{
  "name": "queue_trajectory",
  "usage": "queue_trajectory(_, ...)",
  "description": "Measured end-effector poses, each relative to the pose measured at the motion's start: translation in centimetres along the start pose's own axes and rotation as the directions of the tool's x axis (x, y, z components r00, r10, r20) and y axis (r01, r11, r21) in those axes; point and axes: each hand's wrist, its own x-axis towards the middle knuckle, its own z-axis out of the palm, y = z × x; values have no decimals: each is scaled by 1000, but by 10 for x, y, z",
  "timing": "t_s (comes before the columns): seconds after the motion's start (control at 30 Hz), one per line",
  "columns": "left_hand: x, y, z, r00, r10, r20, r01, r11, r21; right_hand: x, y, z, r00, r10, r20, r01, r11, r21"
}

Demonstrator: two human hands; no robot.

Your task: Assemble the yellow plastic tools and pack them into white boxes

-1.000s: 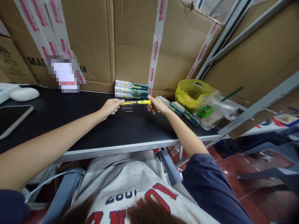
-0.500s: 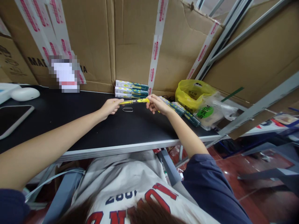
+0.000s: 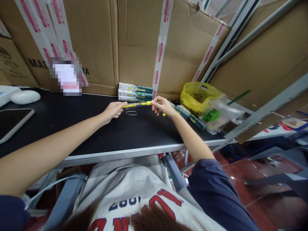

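A slim yellow-and-black, pen-like tool (image 3: pixel 137 104) spans the gap between my two hands, held a little above the black table. My left hand (image 3: pixel 114 110) is closed around its left end, fingers curled. At the other end, the thumb and fingertips of my right hand (image 3: pixel 160 106) pinch the yellow tip. A small yellow piece (image 3: pixel 164 114) shows just under my right hand; whether that hand holds it I cannot tell. Below the tool, a bent loop of thin metal wire (image 3: pixel 131 113) lies on the table.
Slim printed boxes (image 3: pixel 135 93) are stacked against the cardboard wall (image 3: pixel 137 41). More such boxes (image 3: pixel 192 119) lie right of my right hand, beside a yellow plastic bag (image 3: pixel 198 96) and a clear bag (image 3: pixel 216 117). A tablet-like device (image 3: pixel 14 122) and a white rounded object (image 3: pixel 26 97) are at left.
My right hand has shifted slightly and its fingers are drawn closer on the tool's yellow end, which now looks straighter. My left hand has kept its grip.
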Motion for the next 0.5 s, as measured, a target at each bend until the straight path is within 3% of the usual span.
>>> queue_trajectory(0.5, 0, 0, 2, 1000, -7, -15, 7, 1000, 5, 0, 5, 1, 992, -56, 114, 64, 996, -68)
